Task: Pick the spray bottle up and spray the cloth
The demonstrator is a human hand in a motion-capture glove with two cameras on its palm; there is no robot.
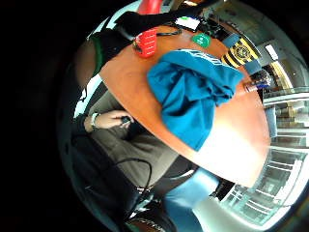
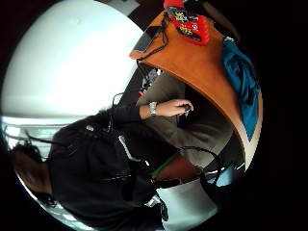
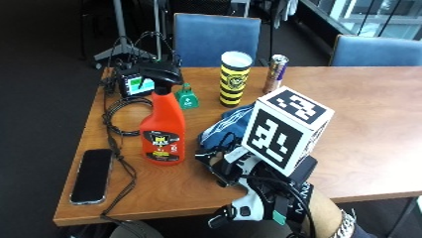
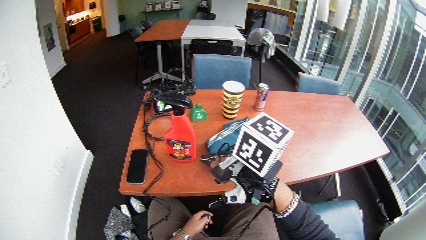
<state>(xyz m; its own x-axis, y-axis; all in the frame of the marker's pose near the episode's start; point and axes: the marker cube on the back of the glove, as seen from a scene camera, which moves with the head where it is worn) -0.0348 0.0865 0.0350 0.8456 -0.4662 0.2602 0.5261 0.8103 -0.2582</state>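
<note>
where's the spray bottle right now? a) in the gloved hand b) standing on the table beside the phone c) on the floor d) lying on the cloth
b: the spray bottle stands upright on the table, with the phone lying flat next to it; the gloved hand is apart from it, near the cloth.

Wood counter point(image 4: 319, 125) in an office room w/ dark carpet point(image 4: 100, 100). Blue chairs behind it: one point(image 4: 221, 70) at the middle, another point(image 4: 319, 84) nearer the windows. Glass wall w/ tall windows point(image 4: 373, 45) along one side, daylight coming in. White wall point(image 4: 33, 140) opposite. Further back, more tables point(image 4: 190, 30) & dark chairs point(image 4: 212, 48).
</note>
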